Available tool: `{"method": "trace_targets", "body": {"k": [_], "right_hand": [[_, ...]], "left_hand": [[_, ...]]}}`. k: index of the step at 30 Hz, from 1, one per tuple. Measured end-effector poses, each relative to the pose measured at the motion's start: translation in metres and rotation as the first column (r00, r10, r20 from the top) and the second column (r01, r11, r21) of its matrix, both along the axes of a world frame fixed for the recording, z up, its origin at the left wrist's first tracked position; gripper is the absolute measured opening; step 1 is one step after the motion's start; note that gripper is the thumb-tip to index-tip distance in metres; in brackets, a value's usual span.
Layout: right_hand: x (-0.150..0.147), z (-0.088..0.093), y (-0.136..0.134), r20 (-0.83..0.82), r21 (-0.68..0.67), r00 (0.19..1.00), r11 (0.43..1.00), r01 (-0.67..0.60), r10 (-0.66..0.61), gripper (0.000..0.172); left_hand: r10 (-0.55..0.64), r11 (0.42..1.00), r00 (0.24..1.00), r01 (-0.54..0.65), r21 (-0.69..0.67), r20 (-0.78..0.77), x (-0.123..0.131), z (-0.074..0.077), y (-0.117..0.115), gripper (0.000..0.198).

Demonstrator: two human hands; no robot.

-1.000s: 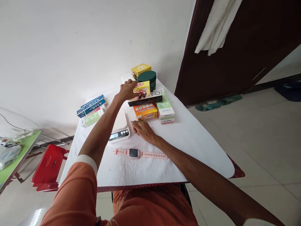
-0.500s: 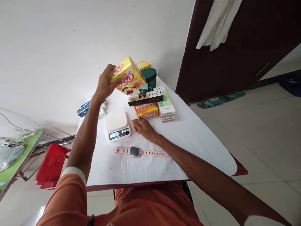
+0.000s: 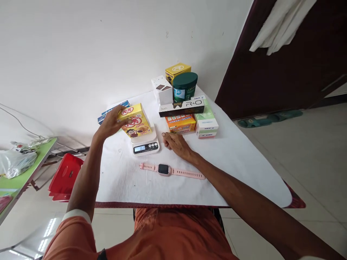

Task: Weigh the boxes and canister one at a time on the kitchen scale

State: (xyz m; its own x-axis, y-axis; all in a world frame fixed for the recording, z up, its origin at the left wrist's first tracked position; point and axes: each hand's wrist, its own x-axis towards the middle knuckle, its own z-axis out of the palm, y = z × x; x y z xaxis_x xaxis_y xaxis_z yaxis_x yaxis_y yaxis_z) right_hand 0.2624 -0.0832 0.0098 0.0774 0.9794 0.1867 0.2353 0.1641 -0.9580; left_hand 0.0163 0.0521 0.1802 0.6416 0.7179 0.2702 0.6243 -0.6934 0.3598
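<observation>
Left hand (image 3: 110, 122) nearer, gripping yellow box (image 3: 138, 121) by its left side, tilted over scale (image 3: 145, 148); right hand (image 3: 177, 144) curled, nothing visible held, right of scale.

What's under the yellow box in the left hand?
The digital scale, at least partly: its display panel and the platform's front and right parts show. The yellow box hides the rest, so contact between box and platform can't be judged.

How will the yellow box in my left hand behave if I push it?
The yellow box seems fairly stiff: its edges look straight in the left hand. It's probably light for its size, since one hand grips it. Flat sides make rolling unlikely.
</observation>
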Motion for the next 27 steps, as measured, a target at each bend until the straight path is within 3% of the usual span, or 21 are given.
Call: {"method": "trace_targets", "body": {"k": [5,8,11,13,16,18,21,23,27], "right_hand": [[0.000,0.001,-0.001,-0.013,-0.018,1.000,1.000,0.000,-0.001,0.069],[0.000,0.001,-0.002,-0.022,-0.020,1.000,1.000,-0.002,0.001,0.068],[0.000,0.001,-0.002,-0.019,-0.019,1.000,1.000,0.001,-0.001,0.068],[0.000,0.001,-0.001,-0.006,-0.017,1.000,1.000,0.000,0.000,0.068],[0.000,0.001,-0.001,0.000,-0.013,1.000,1.000,0.001,-0.001,0.068],[0.000,0.000,0.000,-0.006,-0.015,1.000,1.000,0.002,-0.002,0.068],[-0.001,0.000,0.000,-0.003,-0.018,1.000,1.000,0.001,-0.001,0.068],[-0.001,-0.001,0.000,0.009,-0.017,1.000,1.000,0.008,-0.008,0.069],[-0.001,0.001,-0.001,0.016,-0.019,1.000,1.000,0.003,-0.003,0.070]], "left_hand": [[-0.017,0.999,0.995,0.021,-0.035,0.097,0.003,-0.012,0.008,0.039],[-0.052,0.998,0.975,0.061,-0.034,0.217,0.000,-0.016,0.011,0.056],[-0.001,0.999,0.919,0.015,-0.033,0.395,-0.011,-0.026,0.009,0.071],[0.084,0.996,0.836,-0.070,-0.046,0.542,-0.022,-0.040,0.004,0.066],[0.251,0.959,0.664,-0.272,-0.086,0.705,-0.042,-0.077,-0.007,0.071],[0.364,0.908,0.568,-0.394,-0.145,0.738,-0.052,-0.107,-0.015,0.079],[0.476,0.854,0.523,-0.465,-0.232,0.706,-0.061,-0.142,-0.024,0.083],[0.482,0.848,0.515,-0.479,-0.228,0.709,-0.062,-0.152,-0.026,0.082],[0.472,0.840,0.494,-0.502,-0.204,0.730,-0.061,-0.153,-0.025,0.079]]}}
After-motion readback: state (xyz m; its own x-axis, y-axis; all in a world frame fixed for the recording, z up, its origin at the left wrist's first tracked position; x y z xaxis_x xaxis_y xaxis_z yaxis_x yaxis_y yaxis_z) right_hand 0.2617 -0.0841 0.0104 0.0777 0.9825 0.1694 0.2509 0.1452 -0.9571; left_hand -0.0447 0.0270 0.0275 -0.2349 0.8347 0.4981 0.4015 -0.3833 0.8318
